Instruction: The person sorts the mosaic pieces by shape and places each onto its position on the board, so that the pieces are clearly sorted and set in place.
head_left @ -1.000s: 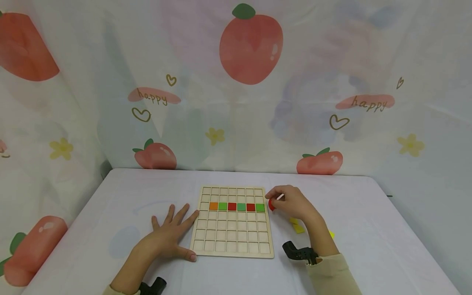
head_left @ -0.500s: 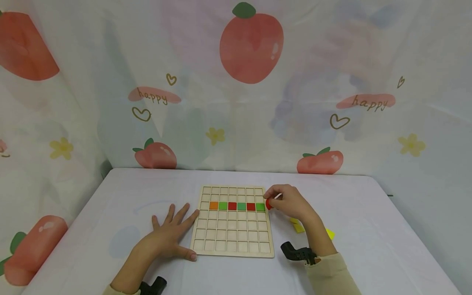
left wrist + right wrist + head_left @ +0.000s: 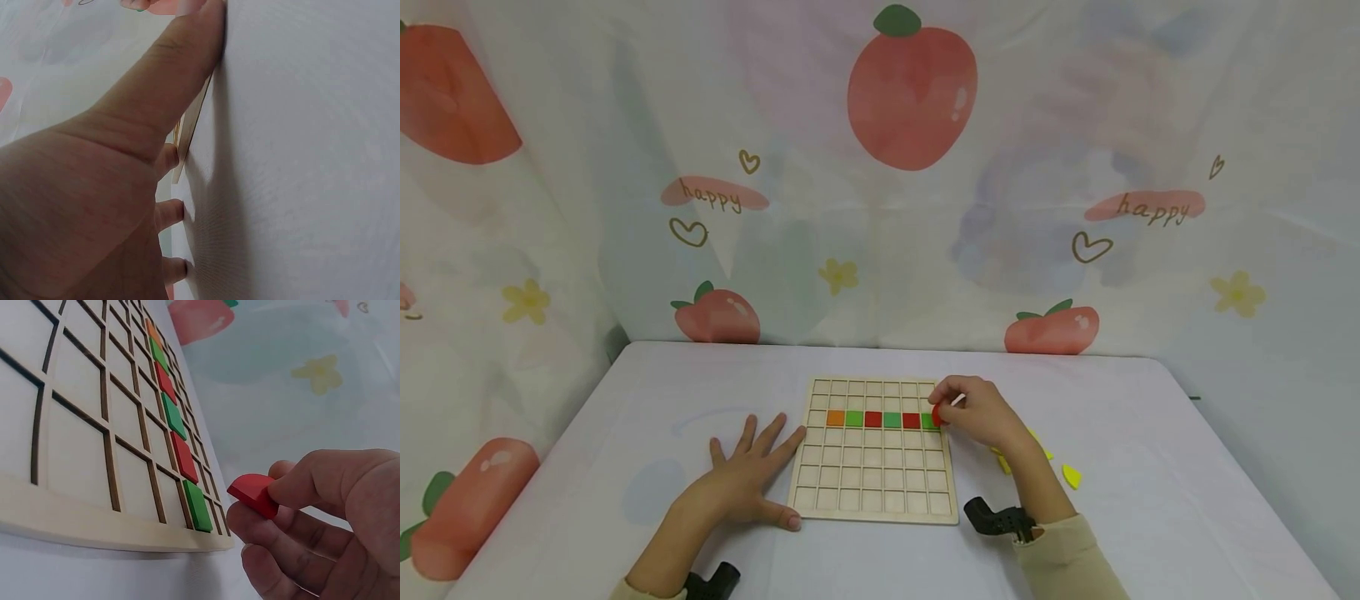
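Observation:
A wooden grid board (image 3: 872, 478) lies on the white table. Across one of its far rows run an orange tile (image 3: 836, 418) and several green and red tiles, the last being a green tile (image 3: 197, 506) near the right edge. Between thumb and fingers my right hand (image 3: 976, 408) pinches a red piece (image 3: 253, 491) with a rounded side, held over the board's right edge by that green tile. My left hand (image 3: 736, 487) is spread flat at the board's left side, index fingertip and thumb (image 3: 169, 69) right at its edge.
Several yellow pieces (image 3: 1071, 476) lie on the table right of the board, partly hidden behind the right forearm. A black wrist camera (image 3: 996, 517) is strapped at the right sleeve. A fruit-printed cloth (image 3: 880, 233) hangs behind the table.
My right hand has moved slightly left with the red piece, from beside the board to over its right edge. More of the yellow pieces shows. The left hand has stayed put.

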Motion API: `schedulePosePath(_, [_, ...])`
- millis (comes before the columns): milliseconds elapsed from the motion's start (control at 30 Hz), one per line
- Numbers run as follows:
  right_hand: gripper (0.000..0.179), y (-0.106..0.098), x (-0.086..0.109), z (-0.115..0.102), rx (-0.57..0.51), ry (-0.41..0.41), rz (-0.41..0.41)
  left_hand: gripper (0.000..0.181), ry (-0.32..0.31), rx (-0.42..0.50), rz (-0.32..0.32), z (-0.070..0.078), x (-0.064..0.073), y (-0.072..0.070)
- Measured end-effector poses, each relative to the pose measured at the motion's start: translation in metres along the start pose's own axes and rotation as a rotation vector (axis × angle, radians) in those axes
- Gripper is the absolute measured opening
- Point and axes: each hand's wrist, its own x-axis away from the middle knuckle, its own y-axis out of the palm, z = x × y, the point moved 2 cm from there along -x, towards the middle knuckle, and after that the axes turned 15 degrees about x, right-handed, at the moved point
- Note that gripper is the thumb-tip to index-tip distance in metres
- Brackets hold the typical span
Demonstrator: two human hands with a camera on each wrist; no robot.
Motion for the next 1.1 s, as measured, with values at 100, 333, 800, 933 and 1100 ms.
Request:
schedulePosePath(100, [0.014, 0.001, 0.000, -0.002, -0.011, 0.001, 0.004, 0.126, -0.001, 0.004, 0.001, 0.000, 0.000, 0.000])
schedulePosePath(333, [0.014, 0.003, 0.000, -0.007, -0.019, -0.008, 0.017, 0.125, -0.004, -0.001, -0.003, 0.000, 0.001, 0.000])
schedulePosePath(800, [0.011, 0.010, -0.001, -0.014, -0.021, -0.066, 0.009, 0.126, -0.021, -0.016, -0.011, 0.000, 0.000, 0.001])
schedulePosePath(933, [0.010, 0.010, -0.003, -0.018, -0.019, -0.087, 0.015, 0.127, -0.026, -0.029, -0.012, 0.000, -0.002, 0.000])
schedulePosePath(1100, [0.012, 0.010, -0.003, -0.025, -0.015, -0.102, 0.023, 0.127, -0.026, -0.031, -0.017, 0.000, -0.002, 0.000])
